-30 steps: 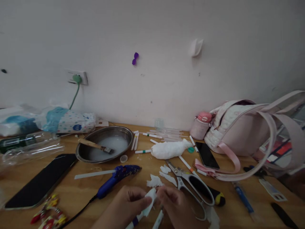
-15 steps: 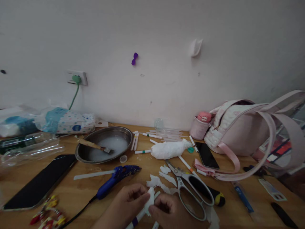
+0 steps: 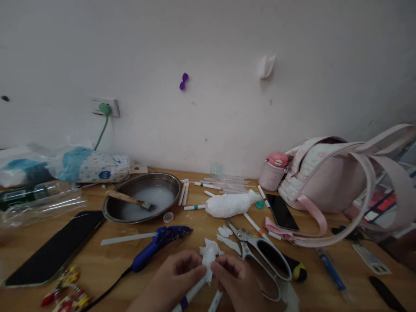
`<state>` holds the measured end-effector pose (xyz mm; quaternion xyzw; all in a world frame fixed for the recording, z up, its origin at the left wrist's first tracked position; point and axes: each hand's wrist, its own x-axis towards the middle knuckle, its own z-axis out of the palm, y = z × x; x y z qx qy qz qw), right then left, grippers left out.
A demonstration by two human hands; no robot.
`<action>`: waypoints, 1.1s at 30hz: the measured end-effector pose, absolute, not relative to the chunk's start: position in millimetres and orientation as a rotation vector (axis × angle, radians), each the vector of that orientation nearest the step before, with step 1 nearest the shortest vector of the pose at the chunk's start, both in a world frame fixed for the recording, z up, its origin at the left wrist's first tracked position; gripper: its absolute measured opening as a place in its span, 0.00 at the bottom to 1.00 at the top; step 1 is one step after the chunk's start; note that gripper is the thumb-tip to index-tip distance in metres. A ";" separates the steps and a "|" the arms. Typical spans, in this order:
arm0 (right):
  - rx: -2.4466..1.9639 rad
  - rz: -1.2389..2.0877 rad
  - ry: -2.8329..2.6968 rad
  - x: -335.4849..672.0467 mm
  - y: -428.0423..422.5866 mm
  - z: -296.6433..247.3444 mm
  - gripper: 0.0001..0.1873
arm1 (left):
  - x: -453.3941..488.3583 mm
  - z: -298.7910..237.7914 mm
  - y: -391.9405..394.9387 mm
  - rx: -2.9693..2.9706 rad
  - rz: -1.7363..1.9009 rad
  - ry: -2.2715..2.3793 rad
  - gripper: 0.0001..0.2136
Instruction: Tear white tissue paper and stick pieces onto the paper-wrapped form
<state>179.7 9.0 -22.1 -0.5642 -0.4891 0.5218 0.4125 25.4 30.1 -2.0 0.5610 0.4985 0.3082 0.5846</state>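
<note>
At the front middle of the table, my left hand point(image 3: 182, 275) pinches a small piece of white tissue paper point(image 3: 208, 261) between thumb and finger. My right hand point(image 3: 235, 277) is closed on the other side of the same piece, the thumbs close together. Below the hands lie white marker pens, one with a purple band point(image 3: 184, 302). Torn tissue scraps point(image 3: 228, 244) are spread just beyond the fingers. Large scissors point(image 3: 260, 264) rest partly open to the right. A white, paper-wrapped bottle shape point(image 3: 229, 205) lies on its side behind them.
A blue glue gun point(image 3: 152, 249) with its cord lies at left. A metal bowl point(image 3: 110, 212) holds cloudy liquid and a brush point(image 3: 130, 198). Black phone point(image 3: 55, 247) at left, another phone point(image 3: 282, 211) at right. A pink bag point(image 3: 331, 182) and bottle point(image 3: 273, 173) stand by the wall.
My right hand has shifted slightly up, and its thumb and fingertips now meet the tissue piece. Both hands' fingertips are a little farther from the table's front edge. The other objects stay in place.
</note>
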 end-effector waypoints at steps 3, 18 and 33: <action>-1.381 1.285 -1.228 175.0 7.9 -24.0 0.13 | 26.0 0.6 28.4 1.372 0.674 1.239 0.09; -1.390 1.007 -0.808 237.5 30.5 9.5 0.15 | 78.3 15.5 82.3 2.323 0.552 1.726 0.28; -1.371 0.996 -0.783 247.8 41.9 -12.2 0.11 | 90.0 5.7 122.2 1.973 0.573 1.680 0.21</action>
